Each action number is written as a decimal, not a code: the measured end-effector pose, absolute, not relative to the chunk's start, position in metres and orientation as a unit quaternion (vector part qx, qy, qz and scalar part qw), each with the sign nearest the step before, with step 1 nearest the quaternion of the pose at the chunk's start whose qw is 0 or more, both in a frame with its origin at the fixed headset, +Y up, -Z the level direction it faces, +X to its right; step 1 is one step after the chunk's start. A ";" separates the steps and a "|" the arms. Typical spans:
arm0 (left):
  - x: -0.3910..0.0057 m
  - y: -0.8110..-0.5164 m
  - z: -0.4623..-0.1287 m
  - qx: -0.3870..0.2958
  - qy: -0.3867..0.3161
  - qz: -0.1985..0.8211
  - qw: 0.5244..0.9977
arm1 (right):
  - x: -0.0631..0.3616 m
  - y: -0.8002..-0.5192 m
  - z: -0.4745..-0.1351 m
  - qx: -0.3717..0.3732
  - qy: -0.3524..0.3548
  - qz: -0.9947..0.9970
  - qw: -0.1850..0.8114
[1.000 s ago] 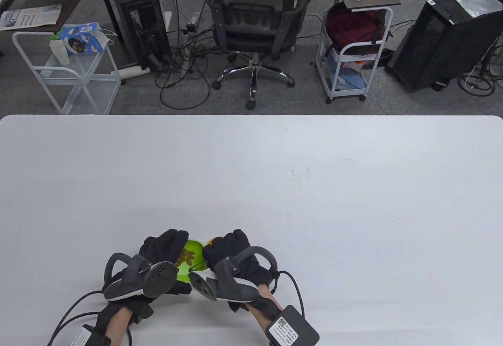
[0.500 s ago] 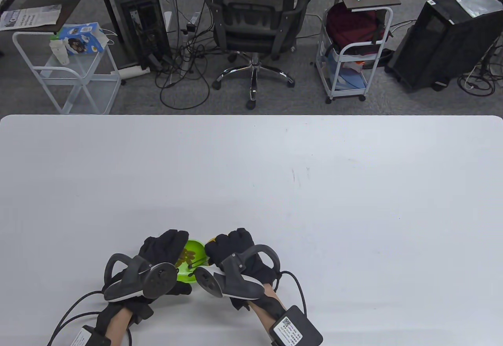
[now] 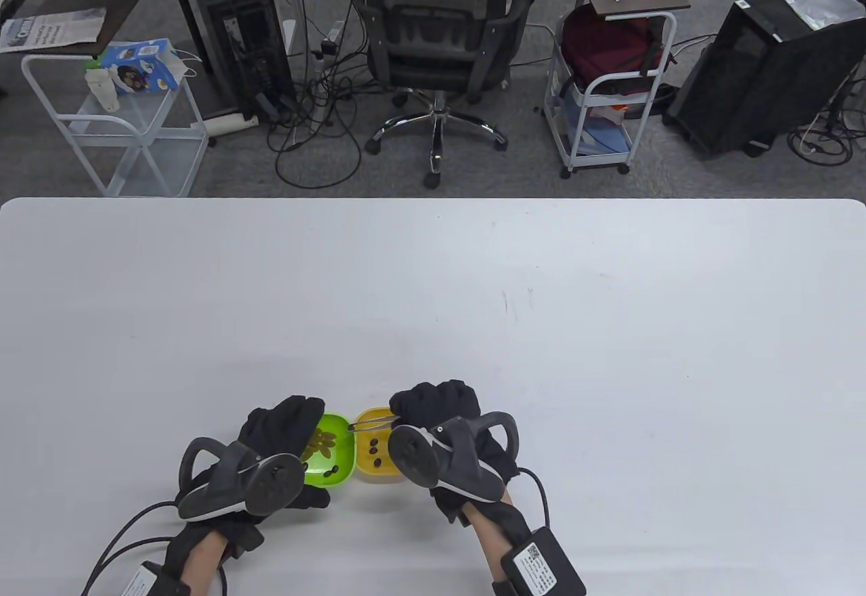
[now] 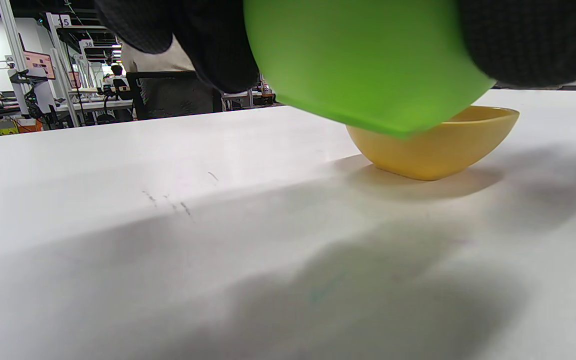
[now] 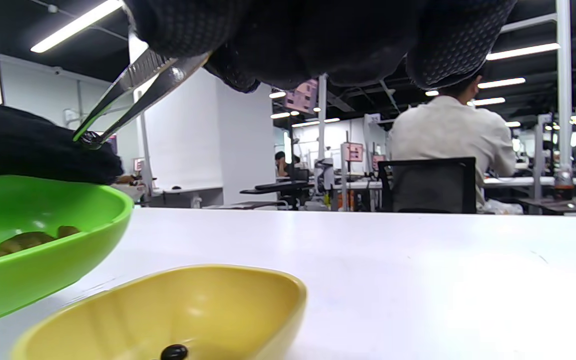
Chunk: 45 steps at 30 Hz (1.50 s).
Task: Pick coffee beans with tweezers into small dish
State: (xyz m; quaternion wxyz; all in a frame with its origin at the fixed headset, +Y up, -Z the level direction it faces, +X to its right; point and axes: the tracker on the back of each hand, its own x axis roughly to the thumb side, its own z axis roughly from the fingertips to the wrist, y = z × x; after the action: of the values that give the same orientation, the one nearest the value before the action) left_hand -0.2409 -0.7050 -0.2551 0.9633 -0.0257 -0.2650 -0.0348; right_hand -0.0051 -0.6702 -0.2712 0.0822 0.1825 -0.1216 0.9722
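My left hand (image 3: 287,423) grips the green dish (image 3: 336,452) by its left side. The dish holds several brown coffee beans (image 3: 319,445). In the left wrist view the green dish (image 4: 367,60) is tilted and raised off the table. The small yellow dish (image 3: 376,455) stands just right of it with three dark beans (image 3: 373,448) inside. My right hand (image 3: 433,408) pinches metal tweezers (image 3: 371,425). Their tips sit over the yellow dish's far left rim, and in the right wrist view the tweezers (image 5: 133,90) are nearly closed. I cannot tell if they hold a bean.
The white table (image 3: 541,325) stretches far and right of the dishes. The front edge is close behind both wrists. Glove cables (image 3: 128,535) trail off the near edge. An office chair (image 3: 440,34) and carts stand beyond the far edge.
My right hand has moved right, off the green dish, and uncovered the yellow dish. The tweezer tips have left the green dish for the yellow dish's rim. The left hand has stayed put.
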 end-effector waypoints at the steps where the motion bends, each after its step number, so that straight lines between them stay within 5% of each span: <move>1: -0.241 -0.705 -0.255 -0.026 -0.265 -0.035 0.963 | -0.001 -0.671 -0.273 0.176 -0.118 0.973 0.087; 17: -0.241 -0.705 -0.255 -0.025 -0.265 -0.034 0.963 | 0.019 -0.676 -0.281 0.143 -0.097 0.976 0.130; 45: -0.242 -0.704 -0.255 -0.026 -0.263 -0.038 0.964 | -0.037 -0.679 -0.257 0.251 -0.130 0.958 0.052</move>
State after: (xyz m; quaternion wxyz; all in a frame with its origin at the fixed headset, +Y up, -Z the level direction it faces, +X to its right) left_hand -0.2418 -0.7041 -0.2555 0.9638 -0.0262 -0.2626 -0.0383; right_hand -0.0373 -0.6789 -0.2567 0.0516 0.2512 -0.1304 0.9577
